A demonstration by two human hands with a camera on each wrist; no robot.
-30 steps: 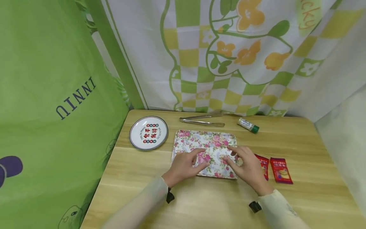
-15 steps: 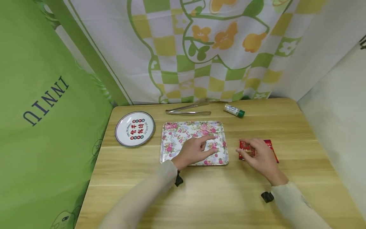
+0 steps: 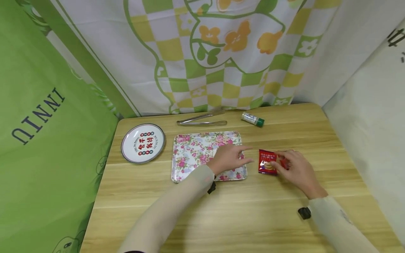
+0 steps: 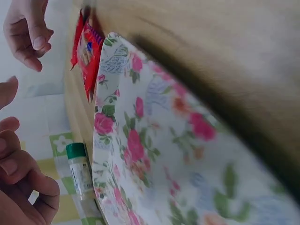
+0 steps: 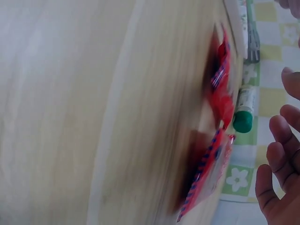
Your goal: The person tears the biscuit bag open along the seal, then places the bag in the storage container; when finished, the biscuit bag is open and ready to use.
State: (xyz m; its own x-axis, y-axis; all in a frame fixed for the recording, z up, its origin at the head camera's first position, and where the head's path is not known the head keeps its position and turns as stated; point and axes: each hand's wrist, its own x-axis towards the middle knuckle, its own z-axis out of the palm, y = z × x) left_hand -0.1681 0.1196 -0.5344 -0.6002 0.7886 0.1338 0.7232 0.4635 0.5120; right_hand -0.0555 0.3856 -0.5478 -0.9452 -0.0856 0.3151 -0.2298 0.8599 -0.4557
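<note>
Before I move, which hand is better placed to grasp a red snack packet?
Probably the right hand: it hovers over the red snack packets; the left hand is mostly over the floral tray.

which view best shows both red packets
Right wrist: both packets show unobstructed, though at a low angle. Head shows one packet's front, the right hand covering most of the other; left wrist shows red wrapping bunched beyond the tray.

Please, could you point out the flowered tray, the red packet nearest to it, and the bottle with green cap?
Flowered tray [image 3: 195,151]: head view, on its bare patterned surface.
Red packet [image 3: 267,162]: head view, middle of its printed side.
Bottle [image 3: 251,119]: head view, on its pale body.
</note>
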